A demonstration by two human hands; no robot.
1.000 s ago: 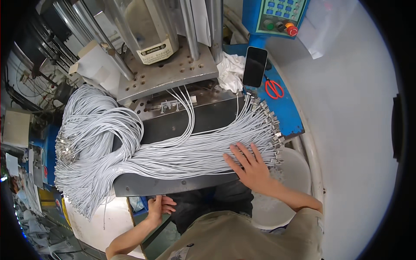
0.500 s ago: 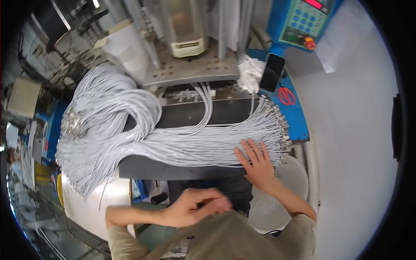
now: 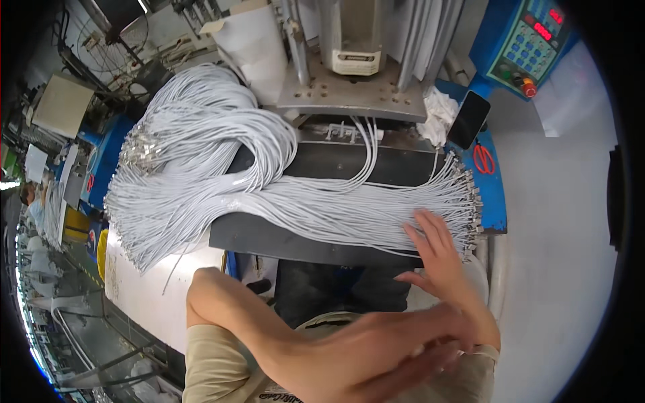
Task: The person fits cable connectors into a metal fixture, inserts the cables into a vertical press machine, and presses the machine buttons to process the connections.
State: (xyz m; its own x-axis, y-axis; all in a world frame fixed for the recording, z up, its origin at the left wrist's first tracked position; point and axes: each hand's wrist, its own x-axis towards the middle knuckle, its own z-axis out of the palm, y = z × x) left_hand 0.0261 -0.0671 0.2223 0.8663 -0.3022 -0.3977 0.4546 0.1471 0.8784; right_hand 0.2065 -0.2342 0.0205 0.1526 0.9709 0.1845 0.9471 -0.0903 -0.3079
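Observation:
A broad layer of light grey cables [image 3: 336, 211] lies across a black work surface, their metal-tipped ends [image 3: 468, 201] fanned out at the right. My right hand [image 3: 437, 250] is at the near edge of these cables, close to the tipped ends. Its fingers are spread, and I see nothing held in them. In front of my body, my left hand [image 3: 410, 346] reaches across to the right, nearly over my right forearm. Motion smears its fingers, so whatever they may hold is not visible. A few cables run into the metal fixture [image 3: 344, 133] below the press.
The press [image 3: 353, 94] stands behind the cables, beside a blue control panel [image 3: 531, 47]. A black phone [image 3: 470, 119], a crumpled white cloth [image 3: 440, 115] and red-handled scissors [image 3: 484, 159] lie at the back right. A thick cable coil [image 3: 208, 101] is heaped at the left.
My left hand has swung right across my body and risen nearer the camera. My right hand has drawn back slightly from over the cables. The whole view has shifted.

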